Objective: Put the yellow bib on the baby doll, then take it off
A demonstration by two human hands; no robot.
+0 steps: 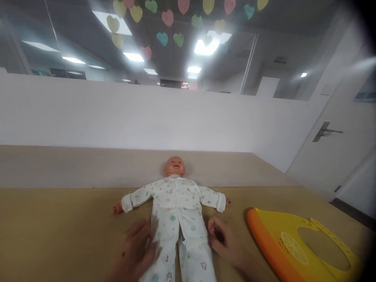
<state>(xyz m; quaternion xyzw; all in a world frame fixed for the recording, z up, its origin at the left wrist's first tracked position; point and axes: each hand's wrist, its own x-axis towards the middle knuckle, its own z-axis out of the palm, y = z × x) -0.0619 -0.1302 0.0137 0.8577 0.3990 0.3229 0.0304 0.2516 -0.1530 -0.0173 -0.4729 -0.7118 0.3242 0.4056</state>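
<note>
A baby doll (175,166) lies on its back with its arms spread, its head toward the wall. It wears a white printed shirt (176,199) and matching trousers (196,260); the feet are out of frame. At the shirt's left edge, near the hip, is my left hand (136,248), blurred by motion, and its grip does not show clearly. My right hand (221,237) is closed at the opposite hip, with curled fingertips against the shirt's side edge. Right of that hand lies a yellow bib (282,219) with an orange pocket and a citrus-slice print.
The doll lies on a wooden tabletop (73,227) that meets a paler surface (73,166) behind it. A white wall (132,113) rises at the back, under glass with paper hearts. On the right is a door with a metal handle (326,132).
</note>
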